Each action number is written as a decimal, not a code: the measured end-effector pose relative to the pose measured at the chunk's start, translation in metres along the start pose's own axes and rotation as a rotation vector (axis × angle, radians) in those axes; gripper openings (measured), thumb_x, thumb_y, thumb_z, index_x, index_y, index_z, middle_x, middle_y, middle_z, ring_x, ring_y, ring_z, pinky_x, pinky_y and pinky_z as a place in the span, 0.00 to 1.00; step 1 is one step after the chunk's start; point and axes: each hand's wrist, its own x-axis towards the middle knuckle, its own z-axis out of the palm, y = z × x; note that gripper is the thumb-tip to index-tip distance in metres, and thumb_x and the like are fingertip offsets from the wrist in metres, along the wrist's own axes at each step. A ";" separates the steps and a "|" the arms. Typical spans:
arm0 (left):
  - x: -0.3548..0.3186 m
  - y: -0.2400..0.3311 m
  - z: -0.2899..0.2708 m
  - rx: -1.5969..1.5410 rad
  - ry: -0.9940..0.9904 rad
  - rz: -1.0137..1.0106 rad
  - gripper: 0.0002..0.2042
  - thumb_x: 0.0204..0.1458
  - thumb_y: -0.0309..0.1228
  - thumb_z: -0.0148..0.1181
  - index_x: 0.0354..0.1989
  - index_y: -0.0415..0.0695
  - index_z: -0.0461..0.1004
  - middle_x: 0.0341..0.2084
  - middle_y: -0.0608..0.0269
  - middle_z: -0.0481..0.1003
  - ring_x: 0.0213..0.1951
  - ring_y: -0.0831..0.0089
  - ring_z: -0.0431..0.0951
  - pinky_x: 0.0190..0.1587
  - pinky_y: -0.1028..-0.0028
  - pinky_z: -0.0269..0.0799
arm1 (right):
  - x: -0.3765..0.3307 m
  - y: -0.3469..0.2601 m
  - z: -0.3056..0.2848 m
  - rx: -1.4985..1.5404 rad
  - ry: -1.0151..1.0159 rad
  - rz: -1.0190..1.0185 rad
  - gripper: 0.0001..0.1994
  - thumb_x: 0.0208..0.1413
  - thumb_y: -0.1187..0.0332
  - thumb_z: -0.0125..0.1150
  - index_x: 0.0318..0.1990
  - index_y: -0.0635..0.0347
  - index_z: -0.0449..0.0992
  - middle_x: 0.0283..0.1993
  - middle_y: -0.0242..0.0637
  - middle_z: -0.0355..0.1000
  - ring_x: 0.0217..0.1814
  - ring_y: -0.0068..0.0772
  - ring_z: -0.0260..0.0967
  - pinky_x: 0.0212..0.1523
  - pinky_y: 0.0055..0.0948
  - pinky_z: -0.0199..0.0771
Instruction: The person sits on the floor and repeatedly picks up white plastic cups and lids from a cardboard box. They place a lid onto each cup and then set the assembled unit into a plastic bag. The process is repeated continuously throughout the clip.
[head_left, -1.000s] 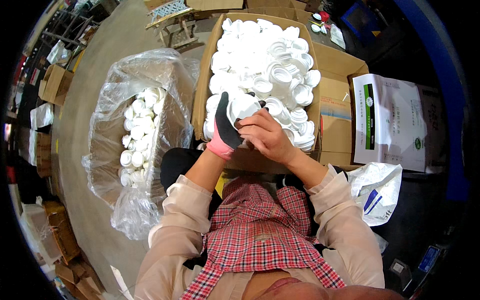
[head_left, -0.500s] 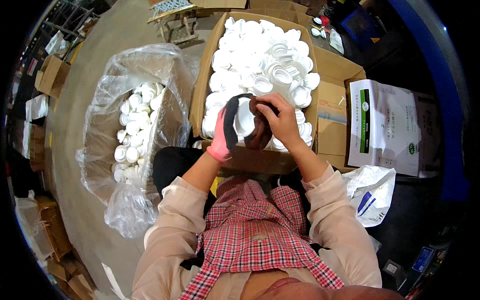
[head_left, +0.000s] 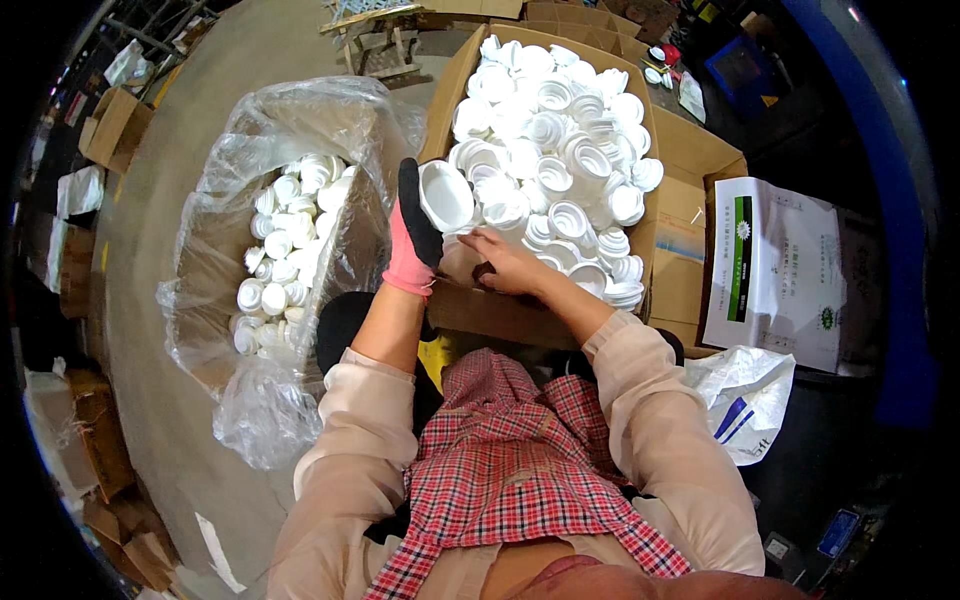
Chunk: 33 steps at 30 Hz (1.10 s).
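My left hand, in a pink and black glove, grips a white plastic cap above the near left corner of a cardboard box. The box is heaped with several white caps. Bare, my right hand rests low among the caps at the box's near edge, fingers curled; whether it holds one is hidden. To my left stands a clear plastic bag with more white caps inside.
A white printed sack lies right of the box, and a white plastic bag lies below it. Cardboard boxes line the left floor. A wooden pallet stands behind the bag.
Both hands were together on one cap a second ago. Now they have parted: the left lifted the cap leftward, and the right dropped into the caps in the box.
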 end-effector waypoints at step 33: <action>-0.032 -0.023 0.091 0.056 -0.245 -0.061 0.23 0.65 0.48 0.42 0.57 0.43 0.66 0.41 0.59 0.75 0.42 0.69 0.77 0.47 0.69 0.74 | -0.097 -0.076 -0.096 0.195 0.728 -0.247 0.14 0.47 0.75 0.66 0.44 0.61 0.76 0.46 0.40 0.71 0.46 0.38 0.73 0.45 0.31 0.74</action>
